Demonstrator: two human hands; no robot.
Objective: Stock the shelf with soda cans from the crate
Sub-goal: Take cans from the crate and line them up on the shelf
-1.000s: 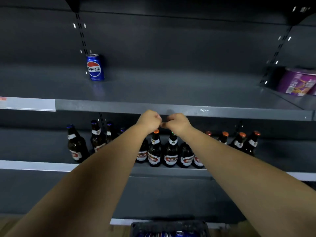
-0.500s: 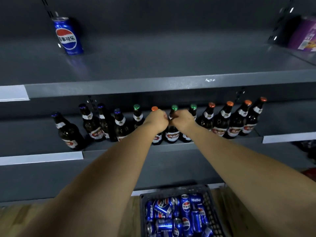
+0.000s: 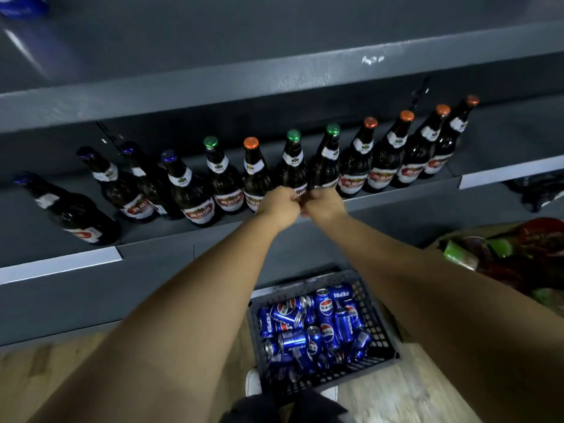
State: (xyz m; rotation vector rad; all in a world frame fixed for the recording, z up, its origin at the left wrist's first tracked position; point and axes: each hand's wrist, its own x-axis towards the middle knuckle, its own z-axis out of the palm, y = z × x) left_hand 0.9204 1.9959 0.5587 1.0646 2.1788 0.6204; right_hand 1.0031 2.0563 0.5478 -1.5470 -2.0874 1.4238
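Head view: both arms are stretched forward. The left hand (image 3: 279,203) and right hand (image 3: 325,204) are balled into fists with knuckles touching, just in front of the row of bottles (image 3: 293,166) at the front edge of the lower shelf (image 3: 396,198). The fingers are curled tight, and no can or other item shows in either fist.

The cans (image 3: 325,309) lie heaped on their sides in the crate (image 3: 378,315) on the floor (image 3: 61,370), directly below the arms and beside a shoe (image 3: 253,381). One blue can (image 3: 21,4) is partly visible at the far left of the upper shelf (image 3: 274,83), cut off by the frame.

Assessment: the step in hand appears to be the reach down for the next can.

- Open both hands before lowering them.
- Take cans from the top of the heap, gripping each round its middle.
- Keep the knuckles off the crate wall.
- On the lift, pass well in front of the bottles. They stand close to the shelf edge, and a brushing forearm could tip one.
- Set each can upright beside the blue can.
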